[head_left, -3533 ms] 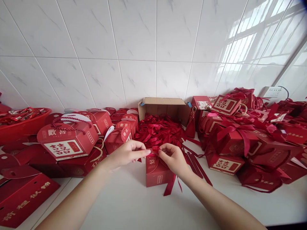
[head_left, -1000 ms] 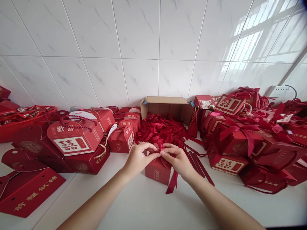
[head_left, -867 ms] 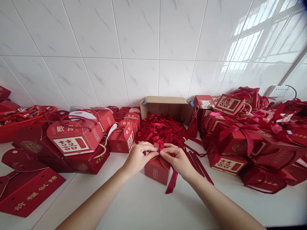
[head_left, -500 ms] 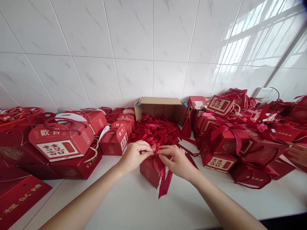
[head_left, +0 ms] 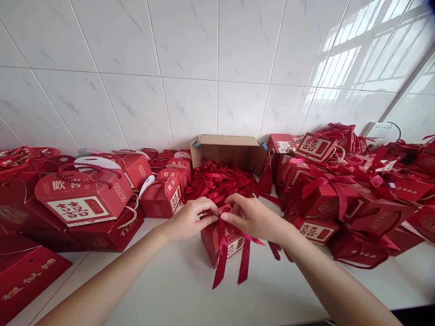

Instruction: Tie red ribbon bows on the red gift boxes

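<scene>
A small red gift box [head_left: 210, 246] stands on the white table at the centre. A dark red ribbon [head_left: 221, 258] crosses its top, and two tails hang down its front. At the top left of the box, my left hand [head_left: 192, 218] pinches the ribbon between thumb and fingers. My right hand [head_left: 253, 217] faces it from the other side, its thumb and fingers closed on the ribbon near the knot. Fingers partly hide the knot. Directly behind both hands lies a heap of loose red ribbons [head_left: 220, 179], spilling from an open cardboard box [head_left: 226, 141].
Red gift boxes with cord handles [head_left: 84, 199] are stacked on the left. Ribboned boxes [head_left: 326, 199] are piled on the right. A power strip [head_left: 379, 130] sits by the tiled wall [head_left: 190, 104]. The white table [head_left: 176, 290] extends in front.
The small box has turned, showing more of its printed front. Its ribbon tails have spread apart. My right hand has shifted slightly. Another person's hand at the right edge is gone from view.
</scene>
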The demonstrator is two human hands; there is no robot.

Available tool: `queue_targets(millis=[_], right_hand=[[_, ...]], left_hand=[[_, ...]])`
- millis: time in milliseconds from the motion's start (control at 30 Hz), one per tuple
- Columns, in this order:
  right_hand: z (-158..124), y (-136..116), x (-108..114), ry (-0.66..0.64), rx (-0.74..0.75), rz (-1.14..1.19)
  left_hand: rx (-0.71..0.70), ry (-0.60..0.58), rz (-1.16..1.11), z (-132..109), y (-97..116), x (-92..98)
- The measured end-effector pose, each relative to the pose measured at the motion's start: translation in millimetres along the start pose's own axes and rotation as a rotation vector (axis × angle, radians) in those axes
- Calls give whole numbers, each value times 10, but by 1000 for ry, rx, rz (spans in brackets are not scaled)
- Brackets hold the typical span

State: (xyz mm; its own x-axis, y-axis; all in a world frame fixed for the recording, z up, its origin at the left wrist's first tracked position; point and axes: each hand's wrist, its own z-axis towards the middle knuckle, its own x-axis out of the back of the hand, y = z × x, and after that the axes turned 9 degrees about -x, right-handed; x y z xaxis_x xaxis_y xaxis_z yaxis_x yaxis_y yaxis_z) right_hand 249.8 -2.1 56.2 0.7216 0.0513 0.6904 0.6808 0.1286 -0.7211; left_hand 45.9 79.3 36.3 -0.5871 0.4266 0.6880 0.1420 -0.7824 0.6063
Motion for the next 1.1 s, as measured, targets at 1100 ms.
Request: queue_targets(millis=[1100], right_hand=[[170,467,-276,12,634,-26]], left_hand=[[121,-224,-36,111,67,212]])
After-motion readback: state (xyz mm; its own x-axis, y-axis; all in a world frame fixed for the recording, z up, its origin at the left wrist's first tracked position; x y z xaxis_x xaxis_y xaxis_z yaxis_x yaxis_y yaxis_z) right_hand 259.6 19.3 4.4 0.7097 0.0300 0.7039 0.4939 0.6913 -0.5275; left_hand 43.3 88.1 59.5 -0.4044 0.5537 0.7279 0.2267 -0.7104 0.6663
